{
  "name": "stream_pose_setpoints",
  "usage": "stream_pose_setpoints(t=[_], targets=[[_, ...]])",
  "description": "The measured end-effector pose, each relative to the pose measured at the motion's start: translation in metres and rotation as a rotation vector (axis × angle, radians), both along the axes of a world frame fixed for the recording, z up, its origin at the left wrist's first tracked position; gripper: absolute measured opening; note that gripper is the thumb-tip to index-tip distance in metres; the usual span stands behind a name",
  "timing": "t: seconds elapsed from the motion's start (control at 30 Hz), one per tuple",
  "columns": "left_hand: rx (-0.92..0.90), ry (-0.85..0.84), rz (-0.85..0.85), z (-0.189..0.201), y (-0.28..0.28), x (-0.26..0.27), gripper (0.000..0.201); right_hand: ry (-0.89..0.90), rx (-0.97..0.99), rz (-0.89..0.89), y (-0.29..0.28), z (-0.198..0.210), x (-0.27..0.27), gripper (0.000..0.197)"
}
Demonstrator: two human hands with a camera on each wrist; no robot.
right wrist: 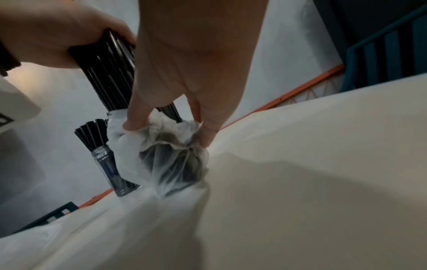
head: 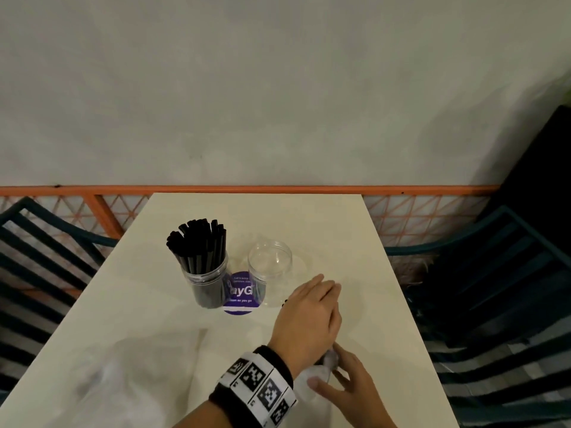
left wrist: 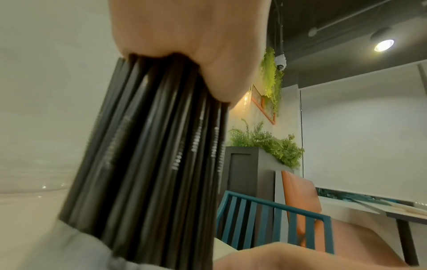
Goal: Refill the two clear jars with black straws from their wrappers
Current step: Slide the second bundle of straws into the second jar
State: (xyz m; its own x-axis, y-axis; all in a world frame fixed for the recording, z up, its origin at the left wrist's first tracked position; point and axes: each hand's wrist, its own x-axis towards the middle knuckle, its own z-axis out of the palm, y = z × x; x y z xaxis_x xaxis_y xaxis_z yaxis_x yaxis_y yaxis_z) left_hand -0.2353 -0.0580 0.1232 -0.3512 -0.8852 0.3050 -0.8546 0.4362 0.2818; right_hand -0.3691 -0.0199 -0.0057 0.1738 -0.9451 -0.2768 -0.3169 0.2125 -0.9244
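Note:
A clear jar (head: 205,273) packed with black straws stands left of the table's middle. Right of it stands an empty clear jar (head: 270,267). Near the front edge my left hand (head: 309,313) grips a bundle of black straws (left wrist: 150,164) from above. My right hand (head: 349,387) pinches the bunched translucent wrapper (right wrist: 171,160) round the bundle's lower end, which rests on the table. In the right wrist view the bundle (right wrist: 108,76) rises out of the wrapper into the left hand (right wrist: 57,36). The head view hides most of the bundle under the left hand.
A purple round sticker (head: 241,291) lies on the cream table (head: 324,217) between the jars. A slack clear wrapper (head: 117,381) lies at the front left. Teal slatted chairs (head: 494,273) flank both sides. An orange rail (head: 278,189) and a wall close the far edge.

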Motion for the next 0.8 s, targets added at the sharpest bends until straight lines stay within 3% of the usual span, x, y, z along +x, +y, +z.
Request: stream_pose_setpoints(t=[0.13, 0.27, 0.33, 0.4, 0.43, 0.47, 0.5, 0.53, 0.6, 0.67, 0.8], targets=[[0.052, 0.177, -0.004, -0.002, -0.001, 0.007, 0.036, 0.026, -0.036, -0.03, 0.008, -0.009, 0.003, 0.124], [0.085, -0.029, -0.013, -0.001, 0.005, 0.014, 0.043, 0.1, -0.097, -0.013, 0.009, -0.008, 0.008, 0.107], [0.086, -0.05, 0.011, 0.001, 0.011, 0.02, 0.045, 0.147, -0.123, -0.06, 0.008, -0.002, 0.01, 0.085], [0.098, 0.055, 0.008, 0.004, 0.016, 0.03, 0.041, 0.131, -0.09, -0.044, -0.002, 0.023, 0.014, 0.048], [0.11, 0.168, 0.002, 0.006, 0.018, 0.037, 0.041, 0.129, -0.059, 0.022, -0.006, 0.038, 0.017, 0.041], [0.135, 0.286, 0.004, 0.009, 0.016, 0.045, 0.042, 0.149, -0.101, 0.075, -0.011, 0.049, 0.017, 0.052], [0.149, 0.392, 0.026, 0.011, 0.014, 0.053, 0.044, 0.207, -0.222, 0.05, -0.014, 0.054, 0.014, 0.084], [0.148, 0.489, 0.046, 0.012, 0.012, 0.061, 0.043, 0.24, -0.339, -0.038, -0.016, 0.062, 0.007, 0.092], [0.132, 0.623, 0.077, 0.014, 0.006, 0.075, 0.04, 0.31, -0.569, -0.064, -0.015, 0.086, -0.003, 0.061], [0.1, 0.619, 0.111, 0.015, -0.003, 0.087, 0.047, 0.457, -0.743, -0.023, -0.029, 0.109, -0.011, 0.065], [0.113, 0.428, 0.143, 0.012, -0.028, 0.1, 0.09, 0.729, -1.108, 0.069, -0.083, 0.169, -0.008, 0.06]])
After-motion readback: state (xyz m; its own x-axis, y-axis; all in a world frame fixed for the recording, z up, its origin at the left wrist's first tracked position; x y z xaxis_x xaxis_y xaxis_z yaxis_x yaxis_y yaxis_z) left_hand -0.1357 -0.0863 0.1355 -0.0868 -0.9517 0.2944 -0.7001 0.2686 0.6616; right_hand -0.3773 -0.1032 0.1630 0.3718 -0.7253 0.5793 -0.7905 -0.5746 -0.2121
